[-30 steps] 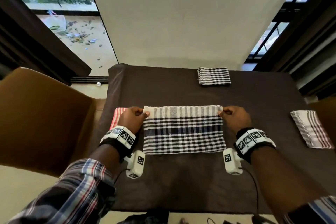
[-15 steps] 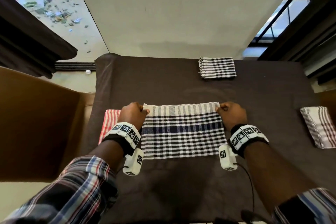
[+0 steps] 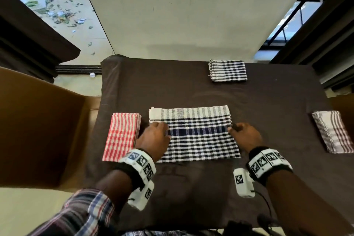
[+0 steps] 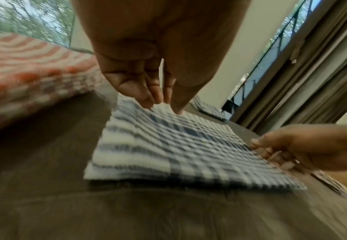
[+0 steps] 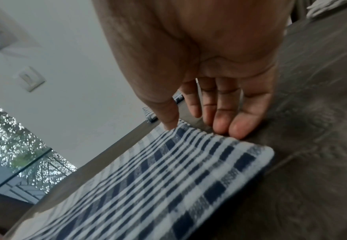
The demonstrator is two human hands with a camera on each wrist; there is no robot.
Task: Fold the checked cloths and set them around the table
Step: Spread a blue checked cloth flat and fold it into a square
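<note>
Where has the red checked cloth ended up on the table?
In the head view the red checked cloth lies folded near the table's left edge, just left of the blue checked cloth and beside the left hand.

no readable text, only coded square markers on wrist bands (image 3: 268,162)

Near strip of table (image 3: 191,188) bare between wrists. Red checked cloth (image 3: 122,136) just left of blue checked cloth (image 3: 193,134), narrow gap between, left hand (image 3: 153,140) over it. Bare band beyond blue cloth up to folded cloth (image 3: 228,70) at far edge. Wide bare lane right, up to striped cloth (image 3: 333,132) at right edge.
</note>
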